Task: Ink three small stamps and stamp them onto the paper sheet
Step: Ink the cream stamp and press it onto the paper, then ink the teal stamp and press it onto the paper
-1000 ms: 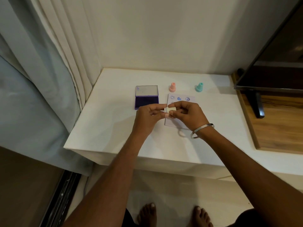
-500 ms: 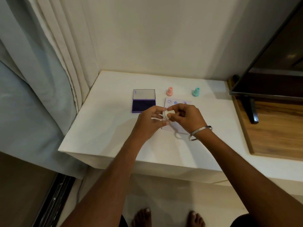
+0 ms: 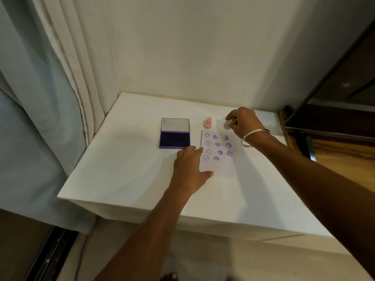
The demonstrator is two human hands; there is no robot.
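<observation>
A small paper sheet (image 3: 225,165) lies on the white table (image 3: 125,171), printed with rows of smiley faces and blue hearts. My left hand (image 3: 190,169) rests flat at the sheet's left edge, thumb on the paper. My right hand (image 3: 243,121) holds a small cream stamp (image 3: 227,124) just beyond the sheet's far right corner. A pink stamp (image 3: 208,122) stands upright behind the sheet. The purple ink pad (image 3: 175,139) lies open to the left, its clear lid (image 3: 175,125) tilted back. The teal stamp is hidden behind my right hand.
A curtain (image 3: 50,88) hangs at the left, beside the table. A dark TV screen (image 3: 334,98) on a stand sits over a wooden surface (image 3: 345,159) at the right. The wall stands right behind the table.
My hands have separated from the middle of the sheet. The right hand carried the cream stamp away to the far right; the left hand dropped flat at the sheet's left edge.
</observation>
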